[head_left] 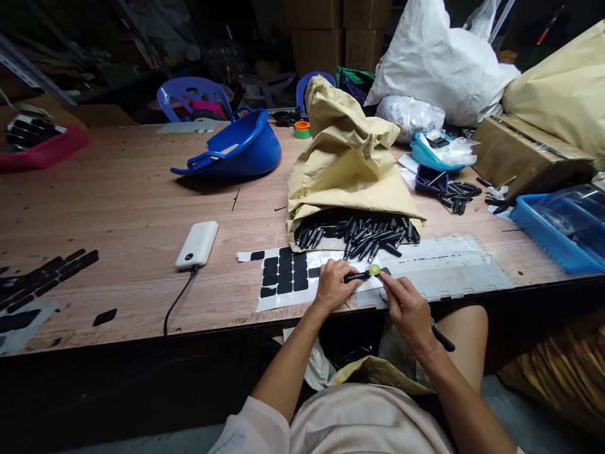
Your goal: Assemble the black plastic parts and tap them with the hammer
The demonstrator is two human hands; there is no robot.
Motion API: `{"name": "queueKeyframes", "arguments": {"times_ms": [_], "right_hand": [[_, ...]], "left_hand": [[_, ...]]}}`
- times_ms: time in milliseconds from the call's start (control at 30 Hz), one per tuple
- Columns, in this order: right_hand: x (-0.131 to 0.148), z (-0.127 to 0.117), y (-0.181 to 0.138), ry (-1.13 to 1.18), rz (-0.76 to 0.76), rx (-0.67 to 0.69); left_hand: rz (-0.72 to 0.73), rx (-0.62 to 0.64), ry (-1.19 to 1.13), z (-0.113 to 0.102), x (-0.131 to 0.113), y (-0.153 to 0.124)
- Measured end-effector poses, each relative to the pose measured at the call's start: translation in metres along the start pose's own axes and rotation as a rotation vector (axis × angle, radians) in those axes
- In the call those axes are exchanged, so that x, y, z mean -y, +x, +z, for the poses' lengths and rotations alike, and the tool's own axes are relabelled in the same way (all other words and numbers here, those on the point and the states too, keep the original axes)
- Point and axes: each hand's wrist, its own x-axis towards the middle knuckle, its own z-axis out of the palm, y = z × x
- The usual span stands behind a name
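Near the front edge of the table, my left hand [335,285] is closed on a slim black rod-shaped part [357,276], its end pointing right. My right hand [409,309] grips a mallet-like tool with a round yellow-green head [374,270]; the tool's black handle [443,338] sticks out below my palm. The tool's head is at the end of the black part; whether they touch I cannot tell. Just beyond my hands, many similar black parts [368,236] spill from the mouth of a tan sack [350,170].
A white sheet with black rounded stickers [285,271] lies left of my hands, a grey sheet [444,268] right. Further left are a white power bank [197,244] with a cable and a tipped blue basin [246,148]. A blue basket [558,233] stands at the right.
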Motion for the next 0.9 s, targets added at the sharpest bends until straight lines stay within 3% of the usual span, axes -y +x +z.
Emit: {"name": "queueKeyframes", "arguments": {"times_ms": [100, 200, 400, 500, 633, 767, 833, 900], "right_hand": [[-0.016, -0.01, 0.01, -0.053, 0.072, -0.1], [-0.051, -0.025, 0.028, -0.215, 0.158, -0.186], [-0.115, -0.029, 0.051, -0.449, 0.346, -0.195], [-0.121, -0.02, 0.051, -0.435, 0.395, -0.229], [-0.121, -0.015, 0.048, -0.42, 0.402, -0.252], [-0.122, -0.014, 0.048, -0.416, 0.391, -0.246], [-0.123, -0.014, 0.048, -0.423, 0.388, -0.251], [-0.123, -0.014, 0.048, -0.426, 0.382, -0.255]], "left_hand": [[-0.005, 0.006, 0.006, -0.001, 0.0, 0.0], [0.002, 0.013, 0.011, 0.0, 0.0, -0.001], [0.031, 0.018, 0.009, -0.002, 0.001, 0.003], [0.092, 0.038, 0.026, -0.004, -0.001, -0.004], [0.274, 0.08, 0.016, 0.006, -0.004, -0.041], [0.377, -0.006, 0.097, 0.022, -0.008, -0.077], [0.361, -0.068, 0.117, 0.019, -0.009, -0.075], [0.266, -0.166, 0.141, 0.004, -0.007, -0.054]]}}
